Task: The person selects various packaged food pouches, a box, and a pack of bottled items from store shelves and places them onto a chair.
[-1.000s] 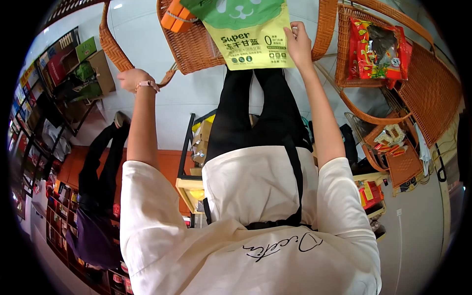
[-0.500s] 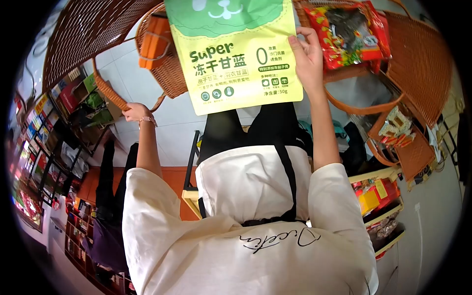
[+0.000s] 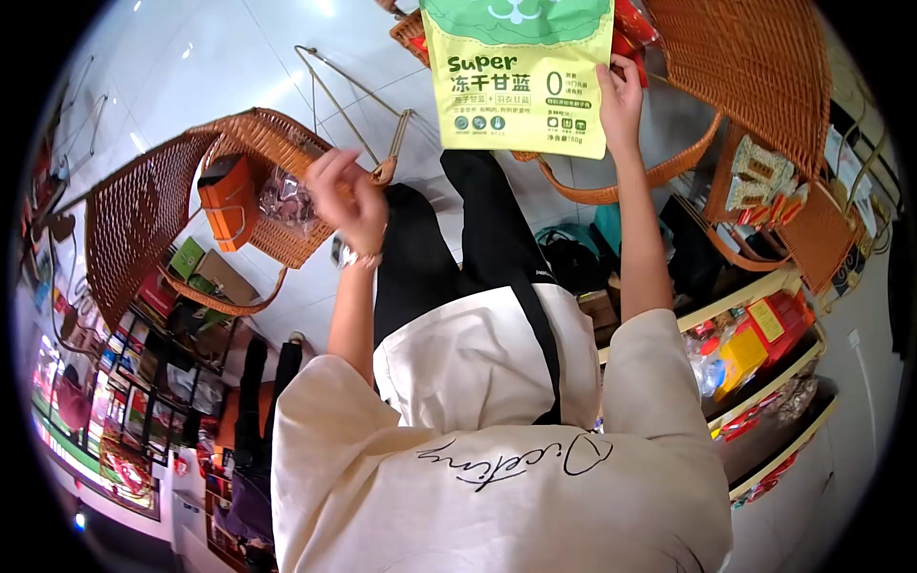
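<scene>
My right hand [image 3: 621, 100] grips the right edge of a yellow-green pouch of freeze-dried cabbage [image 3: 521, 105], held upright with its printed front towards me. The pouch's top is cut off by the frame. My left hand [image 3: 349, 201] is off the basket handle, in the air in front of my legs; it is slightly blurred, its fingers apart and holding nothing. Beside it on the left is a wicker basket [image 3: 296, 250] with an orange box [image 3: 227, 205] and a clear bag of dark items [image 3: 287, 201]. Behind the pouch, part of a red packet [image 3: 632, 27] shows.
A second wicker basket [image 3: 745, 67] stands at the upper right, near a pale packet [image 3: 759, 177]. A thin metal stand [image 3: 358, 81] is on the tiled floor. Shelves with a yellow box [image 3: 743, 365] are at lower right. Another person's dark trousers [image 3: 253, 401] show at left.
My left hand has let go of the left basket's handle and moved right towards my legs. The view has shifted, with the left basket now lower; the pouch stays in my right hand.
</scene>
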The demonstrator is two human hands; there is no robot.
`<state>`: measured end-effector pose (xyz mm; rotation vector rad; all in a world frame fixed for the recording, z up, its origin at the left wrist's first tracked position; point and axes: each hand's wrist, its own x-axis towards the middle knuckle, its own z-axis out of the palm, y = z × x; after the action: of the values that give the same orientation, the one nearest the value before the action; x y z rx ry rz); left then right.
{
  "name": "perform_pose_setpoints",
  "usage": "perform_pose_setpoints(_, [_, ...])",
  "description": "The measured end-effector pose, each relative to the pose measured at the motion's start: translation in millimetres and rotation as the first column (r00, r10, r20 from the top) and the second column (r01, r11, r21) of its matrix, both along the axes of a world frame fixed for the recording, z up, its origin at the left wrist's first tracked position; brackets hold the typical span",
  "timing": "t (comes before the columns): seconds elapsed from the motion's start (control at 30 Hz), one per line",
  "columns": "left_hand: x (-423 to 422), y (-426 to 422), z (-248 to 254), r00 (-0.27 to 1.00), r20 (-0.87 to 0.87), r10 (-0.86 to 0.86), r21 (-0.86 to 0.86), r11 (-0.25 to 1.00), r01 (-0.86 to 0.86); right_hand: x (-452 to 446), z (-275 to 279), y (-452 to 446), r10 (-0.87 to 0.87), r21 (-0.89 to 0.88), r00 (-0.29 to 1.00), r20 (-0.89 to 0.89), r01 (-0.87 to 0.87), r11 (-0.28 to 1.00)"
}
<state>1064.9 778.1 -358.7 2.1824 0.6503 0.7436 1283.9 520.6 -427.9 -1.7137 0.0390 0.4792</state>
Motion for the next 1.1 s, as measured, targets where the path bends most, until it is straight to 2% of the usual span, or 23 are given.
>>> perform_pose_setpoints(0.03, [26.1, -13.1, 1.7, 0.995, -0.068, -0.069, -0.233, 0.971, 0.051, 7.5, -5.6, -7.2, -0.003, -0.011, 1.000, -0.002, 0.003, 1.000])
perform_pose_setpoints(0.07, [49.8, -18.6, -4.0, 0.968, -0.115, -0.222, -0.264, 0.947, 0.185, 11.6, -8.9, -11.1, -0.033, -0.016, 0.999, -0.022, 0.032, 0.999])
perform_pose_setpoints(0.1, [66.3, -23.5, -29.0, 0.939, -0.109, -0.325, -0.251, 0.923, 0.290, 17.2, -17.0, -16.4, -0.047, -0.019, 0.999, -0.014, 0.047, 0.999])
perform_pose_setpoints(0.13, [85.9, -31.2, -39.0, 0.911, -0.169, -0.375, -0.267, 0.908, 0.324, 22.1, -27.2, -23.6, -0.059, -0.025, 0.998, -0.010, 0.059, 0.998])
perform_pose_setpoints(0.23, [115.5, -52.2, -84.9, 0.860, -0.282, -0.424, -0.174, 0.905, 0.389, 30.4, -48.1, -41.6, -0.082, -0.048, 0.997, -0.012, 0.081, 0.996])
perform_pose_setpoints(0.33, [110.8, -69.2, -121.3, 0.814, -0.434, -0.385, -0.167, 0.923, 0.348, 33.4, -61.5, -51.0, -0.131, -0.055, 0.991, -0.013, 0.130, 0.990])
perform_pose_setpoints(0.43, [105.1, -77.1, -128.7, 0.660, -0.529, -0.533, -0.529, 0.816, 0.235, 39.7, -71.8, -60.5, -0.171, -0.081, 0.985, -0.022, 0.169, 0.982])
perform_pose_setpoints(0.47, [104.2, -80.4, -126.2, 0.646, -0.532, -0.547, -0.595, 0.785, 0.175, 40.5, -74.8, -64.2, -0.179, -0.096, 0.983, -0.028, 0.176, 0.980])
perform_pose_setpoints(0.57, [101.6, -84.9, -123.3, 0.667, -0.507, -0.546, -0.632, 0.762, 0.144, 42.6, -84.5, -71.3, -0.172, -0.129, 0.985, -0.025, 0.167, 0.977])
perform_pose_setpoints(0.67, [101.4, -91.0, -118.4, 0.716, -0.421, -0.557, -0.741, 0.667, 0.084, 43.5, -86.8, -77.5, -0.236, -0.167, 0.970, -0.053, 0.224, 0.960])
perform_pose_setpoints(0.77, [101.9, -96.1, -114.2, 0.726, -0.392, -0.565, -0.715, 0.684, 0.146, 39.6, -86.8, -83.4, -0.274, -0.211, 0.961, -0.028, 0.263, 0.942])
perform_pose_setpoints(0.9, [94.0, -102.5, -96.8, 0.716, -0.423, -0.555, -0.746, 0.662, 0.072, 17.0, -74.9, -97.5, -0.311, -0.268, 0.914, 0.261, 0.378, 0.886])
perform_pose_setpoints(0.93, [82.5, -101.6, -104.8, 0.687, -0.463, -0.560, -0.686, 0.717, 0.123, 7.1, -64.6, -100.0, -0.347, -0.246, 0.888, 0.300, 0.424, 0.872])
perform_pose_setpoints(1.03, [53.8, -89.1, -95.1, 0.560, -0.563, -0.608, -0.703, 0.709, 0.062, -35.6, -36.5, -108.0, -0.446, -0.247, 0.820, 0.360, 0.544, 0.802])
perform_pose_setpoints(1.1, [19.3, -71.7, -108.6, 0.452, -0.631, -0.631, -0.646, 0.750, 0.145, -70.5, -15.9, -106.0, -0.441, -0.373, 0.833, 0.335, 0.547, 0.749])
